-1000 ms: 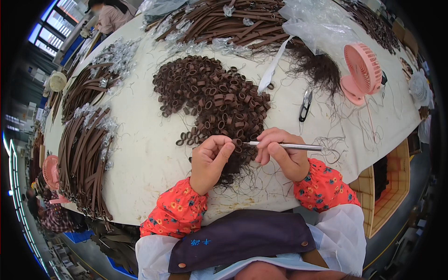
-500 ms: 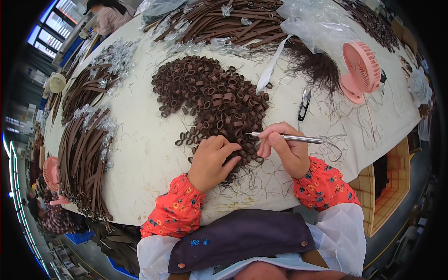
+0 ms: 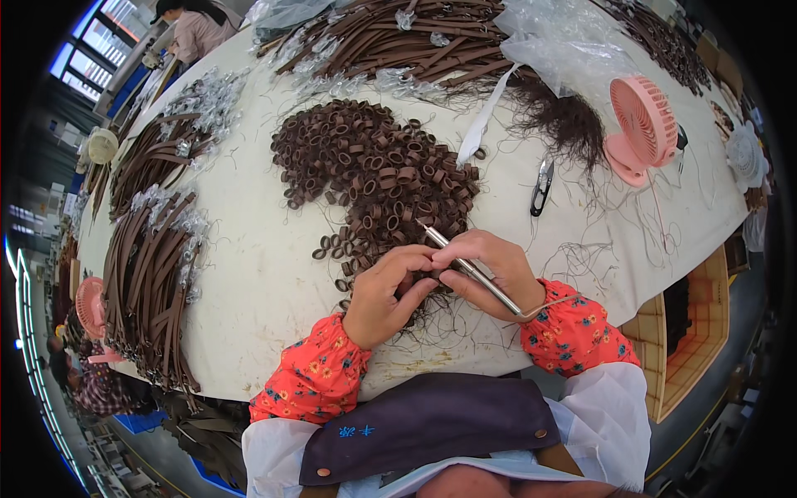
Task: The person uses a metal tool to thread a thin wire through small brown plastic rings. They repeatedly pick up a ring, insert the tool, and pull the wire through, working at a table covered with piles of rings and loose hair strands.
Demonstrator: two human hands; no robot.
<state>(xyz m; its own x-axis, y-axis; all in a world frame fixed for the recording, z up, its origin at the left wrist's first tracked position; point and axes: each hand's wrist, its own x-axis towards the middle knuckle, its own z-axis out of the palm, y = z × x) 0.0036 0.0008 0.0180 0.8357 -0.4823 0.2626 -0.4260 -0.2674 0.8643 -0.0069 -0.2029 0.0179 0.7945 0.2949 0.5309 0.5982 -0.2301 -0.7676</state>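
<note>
A heap of small brown leather strap loops point(image 3: 390, 174) covers the middle of the table, with loose dark threads along its near side. At the near end of this heap, my left hand point(image 3: 386, 295) is closed with thumb and fingers curled together; whatever they pinch is hidden. My right hand point(image 3: 502, 270) grips a silver pen-shaped tool point(image 3: 486, 280) with a thin tip and a cord at its back end. That tip points up and left, over the loops. The fingertips of both hands meet or nearly meet beneath the tool.
Thread snips point(image 3: 542, 187) and a pink fan point(image 3: 642, 129) stand to the right. Bundles of brown straps point(image 3: 149, 290) lie at the left, with more straps point(image 3: 390, 41) and clear plastic at the back. A white strip point(image 3: 481, 124) touches the heap. Another person point(image 3: 195, 29) is far left.
My right hand has moved left to meet my left hand, and the tool has tilted more steeply, its back end lower. A loop by the right fingertips no longer shows there.
</note>
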